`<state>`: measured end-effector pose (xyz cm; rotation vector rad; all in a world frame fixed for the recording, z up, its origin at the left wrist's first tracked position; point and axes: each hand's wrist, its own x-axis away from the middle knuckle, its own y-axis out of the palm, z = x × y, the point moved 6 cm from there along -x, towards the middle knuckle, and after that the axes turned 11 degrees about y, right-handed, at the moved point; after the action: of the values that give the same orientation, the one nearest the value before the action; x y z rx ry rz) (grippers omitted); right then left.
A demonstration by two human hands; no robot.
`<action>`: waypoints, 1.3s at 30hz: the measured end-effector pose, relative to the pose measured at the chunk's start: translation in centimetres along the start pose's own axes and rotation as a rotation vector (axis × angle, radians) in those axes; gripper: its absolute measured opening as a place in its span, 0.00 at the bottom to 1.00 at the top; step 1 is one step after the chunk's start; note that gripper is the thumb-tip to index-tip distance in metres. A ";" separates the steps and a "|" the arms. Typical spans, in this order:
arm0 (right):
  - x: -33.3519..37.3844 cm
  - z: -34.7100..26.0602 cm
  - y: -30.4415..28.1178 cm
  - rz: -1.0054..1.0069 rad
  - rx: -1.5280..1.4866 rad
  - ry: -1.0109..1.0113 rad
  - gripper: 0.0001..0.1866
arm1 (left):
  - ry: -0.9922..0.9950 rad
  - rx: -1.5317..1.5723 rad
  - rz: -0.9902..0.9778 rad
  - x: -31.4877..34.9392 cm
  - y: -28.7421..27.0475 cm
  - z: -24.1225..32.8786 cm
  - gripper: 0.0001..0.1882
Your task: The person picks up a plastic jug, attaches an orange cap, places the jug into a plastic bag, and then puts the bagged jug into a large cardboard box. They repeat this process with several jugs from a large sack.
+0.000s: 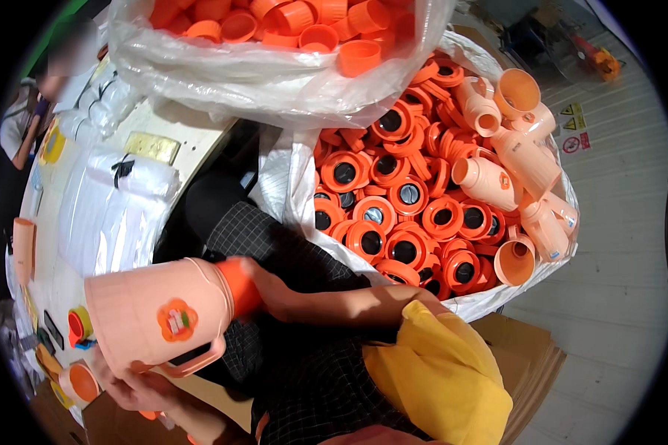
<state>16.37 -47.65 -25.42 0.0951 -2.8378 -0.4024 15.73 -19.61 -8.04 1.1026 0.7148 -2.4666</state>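
Note:
A large peach plastic jug [137, 308], thermos-shaped with a side handle and a flower-shaped orange sticker, lies sideways in the air over my lap. My right hand [271, 291] is closed around its red-orange cup lid [241, 288] at the right end; the fingers are partly hidden behind the lid and slightly blurred. Underneath the jug's base end, my left hand [130, 386] holds the body, its fingers bent against the lower side. The jug's handle [197, 360] points down toward me, between the two hands.
A white woven sack [293, 178] at right holds many orange ring-shaped parts [408, 194] and several peach jugs [527, 159]. Above it, a clear plastic bag [274, 93] contains orange cups. Rolled plastic bags [107, 215] lie on the white table [193, 137] at left. Cardboard [519, 356] stands lower right.

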 end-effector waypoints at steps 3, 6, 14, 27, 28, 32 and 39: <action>4.3 0.6 -1.5 -0.146 0.289 0.016 0.31 | 0.096 0.214 -0.393 -3.6 3.0 1.4 0.18; 0.9 -4.8 -12.4 0.337 0.490 -0.191 0.20 | 0.240 0.309 -0.889 -1.5 7.7 3.2 0.26; 11.2 -0.6 -56.7 1.056 1.819 0.116 0.24 | -0.295 -0.083 -1.033 1.7 12.2 -0.1 0.49; 1.1 -16.5 -11.7 0.097 0.862 -0.209 0.13 | -0.627 0.381 -0.615 9.0 6.5 -1.4 0.21; 0.4 -16.1 -8.4 0.022 0.903 -0.443 0.15 | -0.615 0.377 -0.637 8.9 6.4 -1.3 0.20; -0.7 -13.5 2.9 -0.486 0.884 -0.551 0.28 | -0.604 0.422 -0.569 9.1 5.6 -1.5 0.17; 1.1 -12.5 4.0 -0.528 0.898 -0.635 0.32 | -0.612 0.446 -0.483 9.9 3.8 -2.8 0.19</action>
<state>18.62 -47.20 -12.43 1.0582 -3.3118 0.9474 12.90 -22.14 -18.34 0.2322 0.2581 -3.2366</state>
